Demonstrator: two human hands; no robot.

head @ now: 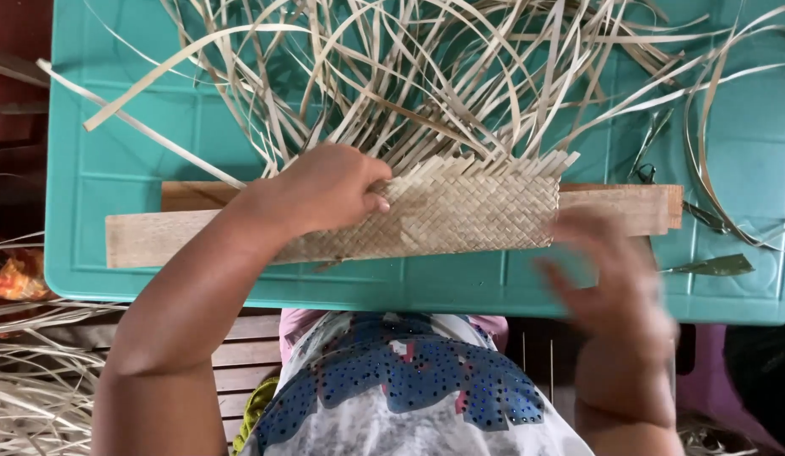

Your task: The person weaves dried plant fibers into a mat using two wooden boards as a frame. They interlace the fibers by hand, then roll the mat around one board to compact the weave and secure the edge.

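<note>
The left hand [325, 190] lay pressed on the woven mat [443, 215], its fingers curled down against the near-left part of the weave with the thumb tucked toward the finished band — a holding grip, bearing on the mat and not pinching any single strand. The mat sat on a pair of wooden boards [156, 236] laid across the turquoise bench [114, 152], its closed, plaited portion nearest the person and the loose strips [409, 76] fanning away over the far side of the bench in a tangle.

The right hand [616, 283] hung off the mat's right end, just beside the boards, blurred by motion; its fingers looked loosely spread, though the blur made it hard to tell, and it held nothing that could be made out.

By the look of it the plaiting was mid-row: one hand pinning the finished weave flat, the other free. The next move would call for picking out one loose strip at the upper edge and threading it over and under its neighbours without letting the pinned rows slip.

A pair of small scissors [650, 148] and a dark blade [717, 266] lay to the right on the bench, well apart from both hands.
</note>
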